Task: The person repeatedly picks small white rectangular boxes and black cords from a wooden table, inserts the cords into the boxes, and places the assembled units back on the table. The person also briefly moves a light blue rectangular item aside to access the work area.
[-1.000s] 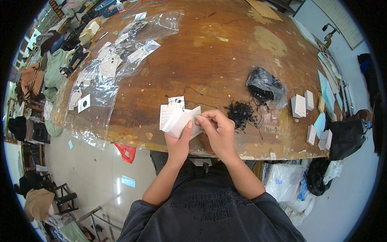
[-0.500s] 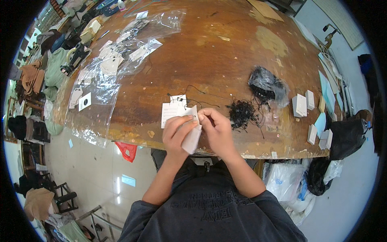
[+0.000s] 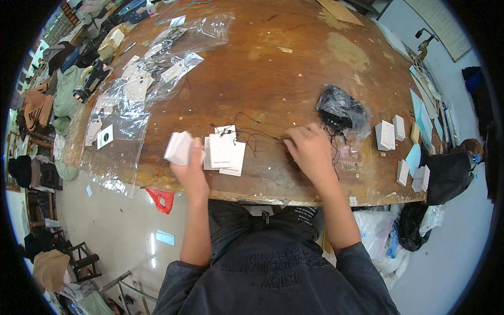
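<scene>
A stack of white cards (image 3: 179, 148) is gripped upright in my left hand (image 3: 193, 170), its thumb along the right side. Just right of it, several white hang tags (image 3: 222, 152) lie overlapped on the table, black strings (image 3: 247, 122) trailing from their top edge. My right hand (image 3: 311, 149) is low over the spot of the black string pile, which it mostly covers. Its fingers are bent down and drawn together, and whatever they pinch is hidden. Behind that hand sits a clear plastic bag of black strings (image 3: 342, 111).
Clear plastic bags (image 3: 123, 142) with loose tags cover the table's left side. Small white card stacks (image 3: 386, 135) stand at the right, near a black bag (image 3: 450, 178). The worn wooden table's front edge (image 3: 273, 201) runs close to my body.
My hands have parted from working together on a tag. The left went left with the card stack; the right went right to the black strings. Another tag now lies on the tags on the table.
</scene>
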`<action>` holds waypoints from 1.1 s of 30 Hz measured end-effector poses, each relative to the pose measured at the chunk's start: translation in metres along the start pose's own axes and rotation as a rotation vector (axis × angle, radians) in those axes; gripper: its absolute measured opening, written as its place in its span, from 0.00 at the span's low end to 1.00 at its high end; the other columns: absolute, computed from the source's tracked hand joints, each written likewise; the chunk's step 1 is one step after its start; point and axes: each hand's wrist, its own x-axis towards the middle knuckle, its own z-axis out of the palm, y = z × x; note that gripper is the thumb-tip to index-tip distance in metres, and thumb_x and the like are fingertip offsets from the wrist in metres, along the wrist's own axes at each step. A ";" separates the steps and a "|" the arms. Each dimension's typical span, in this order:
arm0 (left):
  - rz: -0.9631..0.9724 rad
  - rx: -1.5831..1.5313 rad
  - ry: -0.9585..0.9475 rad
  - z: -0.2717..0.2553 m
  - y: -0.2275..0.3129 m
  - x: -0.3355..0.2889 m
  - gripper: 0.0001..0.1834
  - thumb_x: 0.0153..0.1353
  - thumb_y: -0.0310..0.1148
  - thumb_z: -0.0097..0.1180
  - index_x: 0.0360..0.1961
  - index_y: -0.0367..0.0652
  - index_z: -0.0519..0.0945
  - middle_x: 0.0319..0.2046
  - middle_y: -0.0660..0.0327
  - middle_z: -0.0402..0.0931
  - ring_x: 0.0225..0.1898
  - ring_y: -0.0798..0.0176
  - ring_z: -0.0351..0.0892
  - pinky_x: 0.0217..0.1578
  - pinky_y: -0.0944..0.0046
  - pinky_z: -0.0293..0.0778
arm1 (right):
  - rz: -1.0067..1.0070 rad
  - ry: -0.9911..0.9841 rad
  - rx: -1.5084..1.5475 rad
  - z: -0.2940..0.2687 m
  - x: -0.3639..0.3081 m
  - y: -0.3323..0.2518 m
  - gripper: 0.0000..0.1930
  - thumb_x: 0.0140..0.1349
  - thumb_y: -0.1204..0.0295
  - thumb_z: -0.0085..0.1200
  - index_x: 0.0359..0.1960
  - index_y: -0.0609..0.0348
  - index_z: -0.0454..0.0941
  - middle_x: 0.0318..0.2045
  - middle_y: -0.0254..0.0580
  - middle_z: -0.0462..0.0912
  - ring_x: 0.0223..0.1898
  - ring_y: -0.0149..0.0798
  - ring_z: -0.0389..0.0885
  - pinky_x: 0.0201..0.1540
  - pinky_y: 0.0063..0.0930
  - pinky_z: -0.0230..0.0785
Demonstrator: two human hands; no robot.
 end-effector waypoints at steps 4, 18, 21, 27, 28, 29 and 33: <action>-0.004 -0.003 0.016 -0.006 0.004 0.000 0.17 0.59 0.27 0.63 0.48 0.33 0.75 0.37 0.59 0.78 0.38 0.67 0.78 0.41 0.67 0.73 | -0.073 -0.139 -0.206 0.001 0.003 -0.001 0.03 0.51 0.73 0.50 0.27 0.56 0.75 0.25 0.39 0.77 0.37 0.43 0.77 0.40 0.38 0.68; -0.031 -0.085 -0.232 0.014 0.013 -0.026 0.14 0.61 0.27 0.60 0.46 0.34 0.76 0.35 0.59 0.79 0.35 0.69 0.79 0.38 0.68 0.73 | 0.412 0.609 1.156 -0.094 0.030 0.018 0.09 0.61 0.81 0.56 0.43 0.65 0.75 0.31 0.36 0.79 0.28 0.25 0.75 0.31 0.19 0.68; -0.033 -0.218 -0.459 0.018 0.012 -0.034 0.13 0.60 0.25 0.59 0.46 0.35 0.76 0.39 0.59 0.79 0.34 0.68 0.79 0.36 0.67 0.74 | 0.401 0.521 1.210 -0.091 0.030 0.007 0.10 0.60 0.79 0.59 0.43 0.63 0.77 0.31 0.36 0.80 0.23 0.24 0.73 0.24 0.19 0.65; -0.563 -0.588 -0.720 0.028 -0.004 -0.070 0.19 0.61 0.30 0.58 0.54 0.41 0.72 0.48 0.56 0.75 0.32 0.62 0.80 0.33 0.59 0.79 | 0.445 -0.121 1.066 -0.030 0.020 -0.052 0.10 0.56 0.78 0.61 0.40 0.61 0.81 0.33 0.36 0.82 0.25 0.22 0.73 0.26 0.19 0.66; -0.664 -0.651 -0.709 0.028 -0.008 -0.073 0.20 0.62 0.31 0.57 0.55 0.43 0.71 0.49 0.57 0.74 0.32 0.61 0.80 0.33 0.58 0.79 | 0.394 -0.032 1.040 -0.019 0.015 -0.060 0.09 0.56 0.78 0.61 0.39 0.60 0.81 0.31 0.36 0.82 0.25 0.23 0.73 0.26 0.19 0.66; -0.679 -0.712 -0.642 0.027 -0.010 -0.073 0.21 0.62 0.31 0.57 0.56 0.43 0.70 0.51 0.58 0.73 0.33 0.61 0.79 0.33 0.58 0.79 | 0.408 -0.001 0.989 -0.011 0.009 -0.067 0.08 0.57 0.78 0.61 0.38 0.59 0.82 0.30 0.36 0.82 0.25 0.25 0.73 0.27 0.19 0.66; -0.564 -0.774 -0.387 0.021 -0.009 -0.054 0.22 0.66 0.32 0.51 0.61 0.45 0.67 0.57 0.64 0.68 0.34 0.64 0.76 0.33 0.60 0.78 | 0.366 -0.369 0.894 -0.004 -0.016 -0.052 0.06 0.61 0.71 0.58 0.36 0.61 0.81 0.32 0.36 0.80 0.23 0.28 0.72 0.28 0.22 0.66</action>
